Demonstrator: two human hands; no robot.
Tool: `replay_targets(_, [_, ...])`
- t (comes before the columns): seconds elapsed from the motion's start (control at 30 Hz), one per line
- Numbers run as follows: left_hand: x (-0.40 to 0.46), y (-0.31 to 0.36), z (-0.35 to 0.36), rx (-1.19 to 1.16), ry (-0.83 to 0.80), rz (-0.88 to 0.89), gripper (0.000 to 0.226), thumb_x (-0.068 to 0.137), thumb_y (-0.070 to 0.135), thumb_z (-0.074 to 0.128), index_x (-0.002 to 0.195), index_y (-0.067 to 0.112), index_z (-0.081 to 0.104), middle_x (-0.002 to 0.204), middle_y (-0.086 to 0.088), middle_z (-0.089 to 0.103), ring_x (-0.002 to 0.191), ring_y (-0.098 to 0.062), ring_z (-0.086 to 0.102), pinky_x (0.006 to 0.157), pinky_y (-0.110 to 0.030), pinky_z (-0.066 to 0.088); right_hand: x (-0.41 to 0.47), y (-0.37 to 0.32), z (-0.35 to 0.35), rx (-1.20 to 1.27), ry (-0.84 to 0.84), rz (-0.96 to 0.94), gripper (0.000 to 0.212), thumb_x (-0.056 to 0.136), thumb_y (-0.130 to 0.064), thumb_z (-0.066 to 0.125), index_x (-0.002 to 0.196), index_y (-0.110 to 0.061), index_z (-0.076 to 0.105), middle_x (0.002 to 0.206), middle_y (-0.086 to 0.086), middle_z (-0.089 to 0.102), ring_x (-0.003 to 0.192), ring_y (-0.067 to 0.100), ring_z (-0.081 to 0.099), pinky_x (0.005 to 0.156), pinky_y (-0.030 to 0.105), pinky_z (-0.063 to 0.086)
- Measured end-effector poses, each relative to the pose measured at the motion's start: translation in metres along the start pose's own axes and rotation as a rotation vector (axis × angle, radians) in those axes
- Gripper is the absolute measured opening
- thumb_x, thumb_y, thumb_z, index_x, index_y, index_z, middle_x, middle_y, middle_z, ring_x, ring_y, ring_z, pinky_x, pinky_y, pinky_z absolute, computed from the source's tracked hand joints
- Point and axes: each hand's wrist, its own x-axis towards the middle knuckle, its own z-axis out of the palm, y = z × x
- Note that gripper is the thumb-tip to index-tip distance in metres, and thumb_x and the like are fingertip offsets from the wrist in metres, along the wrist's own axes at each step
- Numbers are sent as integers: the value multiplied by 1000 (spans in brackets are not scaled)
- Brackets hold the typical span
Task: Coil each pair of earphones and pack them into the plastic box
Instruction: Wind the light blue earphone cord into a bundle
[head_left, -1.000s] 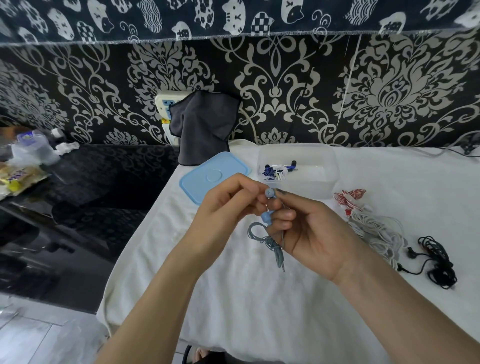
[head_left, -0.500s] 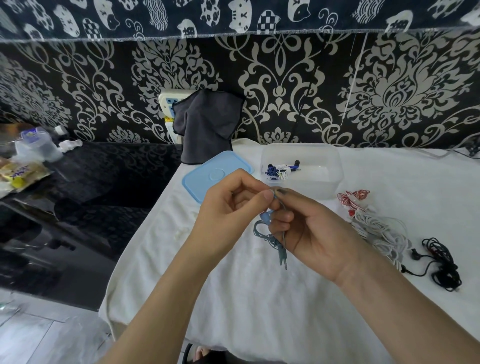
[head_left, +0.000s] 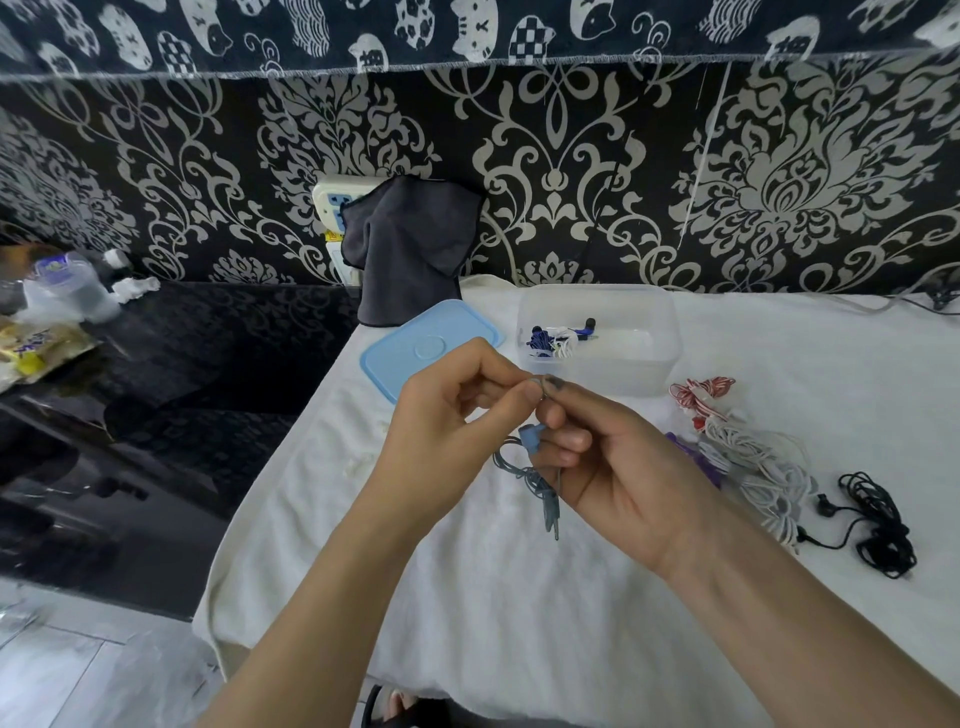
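Both hands meet above the white cloth and hold a pair of grey-blue earphones. My left hand pinches the cable at the fingertips. My right hand grips the coiled part, with a blue earbud by its fingers and the cable ends and plug hanging below. Behind the hands stands the clear plastic box, open, with a coiled blue-and-white pair inside. Red-and-white earphones, white earphones and black earphones lie loose to the right.
The box's light blue lid lies left of the box. A dark grey cloth hangs over a wall socket behind it. The white-covered table ends at the left beside a dark counter with packets and a bottle.
My left hand has moved in over the upper earbud, which is now hidden, and pinches the cable against my right fingertips. The view has shifted slightly.
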Motion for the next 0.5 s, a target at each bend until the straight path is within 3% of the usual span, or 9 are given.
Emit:
replay_targets(0.13, [0, 1, 1, -128, 14, -83, 12, 86, 15, 70, 78, 9, 63, 77, -12, 64, 76, -20, 58, 77, -32, 48, 0, -1, 1, -14, -8, 12, 18, 86, -12, 59, 69, -8, 64, 56, 0, 51, 46, 5, 35, 45, 17, 33])
replay_targets(0.27, [1, 0, 3, -218, 24, -126, 15, 79, 27, 69, 75, 14, 62, 85, -31, 61, 80, -34, 57, 84, -49, 46, -2, -2, 3, -5, 11, 10, 10, 85, -11, 59, 77, -6, 61, 56, -1, 51, 43, 4, 37, 44, 16, 34])
replay_targets(0.37, [1, -2, 6, -215, 21, -130, 15, 86, 26, 67, 80, 13, 62, 93, -38, 62, 85, -52, 60, 92, -66, 48, -3, -3, 2, 56, 25, 25, 6, 84, -10, 59, 87, -5, 60, 57, -2, 51, 41, 3, 39, 43, 15, 34])
replay_targets(0.43, [1, -2, 8, -175, 23, -116, 14, 93, 23, 61, 83, 13, 64, 92, -31, 66, 84, -47, 62, 91, -59, 51, -4, -5, 1, 114, 13, 58, 8, 84, -9, 59, 89, -4, 62, 57, -3, 49, 41, 3, 38, 43, 14, 32])
replay_targets(0.5, [1, -1, 8, -131, 26, -93, 17, 96, 20, 55, 85, 14, 66, 83, -15, 66, 78, -27, 60, 83, -42, 51, -5, -7, 1, 146, -24, 89, 12, 85, -9, 57, 83, -3, 67, 56, -4, 46, 38, 4, 37, 42, 13, 30])
